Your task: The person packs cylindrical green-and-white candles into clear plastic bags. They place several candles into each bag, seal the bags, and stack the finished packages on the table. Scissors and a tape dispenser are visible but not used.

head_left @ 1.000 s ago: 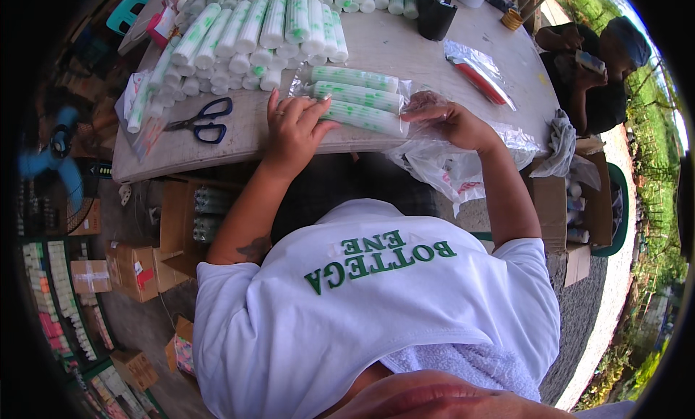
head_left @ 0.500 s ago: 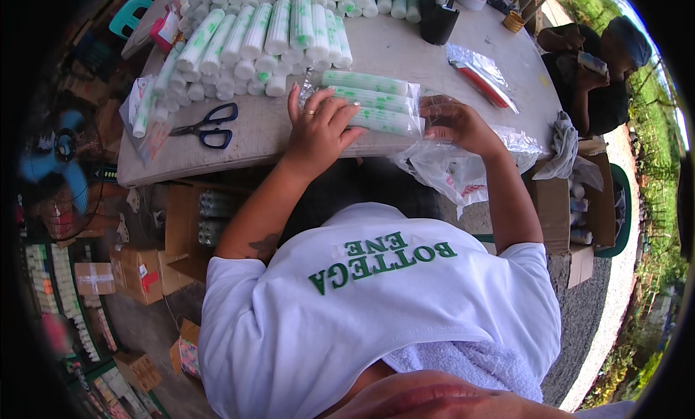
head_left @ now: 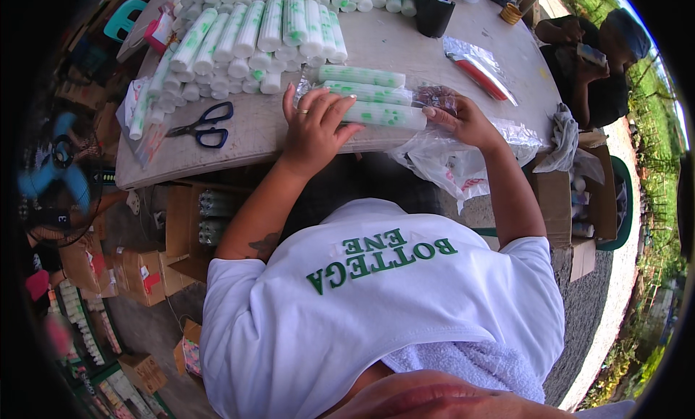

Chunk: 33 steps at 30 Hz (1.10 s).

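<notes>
Three white tubes with green prints [head_left: 384, 116] lie side by side at the table's near edge, in or under a clear plastic bag [head_left: 434, 93]. My left hand [head_left: 315, 122] curls over their left ends, fingertips on top and thumb against the nearest tube. At their right ends, my right hand [head_left: 462, 119] pinches the bunched film of the bag, its thumb by the nearest tube's end. How far the film covers the tubes is hard to see. Behind my left hand rises a large pile of similar tubes [head_left: 250, 32].
Blue-handled scissors [head_left: 210, 126] lie left on the table [head_left: 253, 144]. A red item in clear wrap [head_left: 481, 79] and a black holder [head_left: 434, 14] stand beyond my right hand. Crumpled plastic [head_left: 452, 166] hangs over the edge. A co-worker [head_left: 594, 64] sits right; a fan [head_left: 65, 158] stands left.
The bag's right edge has drawn back into my right hand, whose thumb now shows by the nearest tube. The tubes' right ends stand more apart. Someone's arm appears by the fan.
</notes>
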Each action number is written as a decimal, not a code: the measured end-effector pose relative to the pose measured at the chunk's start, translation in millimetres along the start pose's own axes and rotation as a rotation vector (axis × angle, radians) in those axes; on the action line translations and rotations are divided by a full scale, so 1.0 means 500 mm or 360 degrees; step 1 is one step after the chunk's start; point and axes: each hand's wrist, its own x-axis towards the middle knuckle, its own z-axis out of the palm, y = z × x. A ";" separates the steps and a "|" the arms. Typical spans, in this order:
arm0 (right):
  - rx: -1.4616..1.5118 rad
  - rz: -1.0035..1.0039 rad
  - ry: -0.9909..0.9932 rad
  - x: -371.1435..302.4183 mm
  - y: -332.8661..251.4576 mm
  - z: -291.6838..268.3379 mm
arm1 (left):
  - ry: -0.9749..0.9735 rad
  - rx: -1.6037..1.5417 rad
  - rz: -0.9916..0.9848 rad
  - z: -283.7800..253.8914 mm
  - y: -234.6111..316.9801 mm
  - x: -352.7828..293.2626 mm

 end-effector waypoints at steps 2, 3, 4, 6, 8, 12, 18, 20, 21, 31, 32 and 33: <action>-0.0046 -0.0056 0.0048 0.001 0.004 0.005 | -0.0004 -0.0014 0.0011 0.001 -0.002 -0.001; -0.0072 -0.0090 0.0031 0.002 0.010 0.004 | -0.0006 -0.0022 0.0010 0.001 -0.003 -0.002; -0.0098 -0.0124 0.0014 0.004 0.018 -0.001 | -0.0007 -0.0030 0.0009 0.002 -0.004 -0.002; -0.0031 -0.0144 -0.0021 0.007 0.026 -0.005 | 0.0007 -0.0040 0.0011 0.001 -0.004 -0.004; 0.0158 -0.0109 -0.0053 0.009 0.029 -0.007 | 0.0035 -0.0046 0.0021 0.001 -0.002 -0.003; 0.0070 -0.0012 -0.0012 0.016 0.057 -0.007 | 0.0079 -0.0089 0.0031 0.003 -0.001 -0.005; -0.0003 -0.0050 0.0028 0.015 0.050 -0.003 | 0.0058 -0.0052 0.0091 0.000 0.004 0.002; 0.0041 0.0040 -0.0010 0.014 0.041 -0.006 | 0.0065 -0.0035 0.0126 -0.001 0.008 0.002; -0.0017 -0.0027 0.0010 0.014 0.035 -0.005 | 0.0071 -0.0054 0.0152 -0.002 0.010 0.003; -0.0322 0.0038 0.0210 0.028 0.024 0.026 | 0.0086 -0.0164 0.0215 0.009 0.011 0.001; -0.0210 0.0114 0.0205 0.026 0.024 0.023 | 0.0084 -0.0152 0.0211 0.010 0.012 0.000; -0.0097 0.0190 0.0199 0.024 0.025 0.021 | 0.0099 -0.0158 0.0227 0.008 0.012 0.001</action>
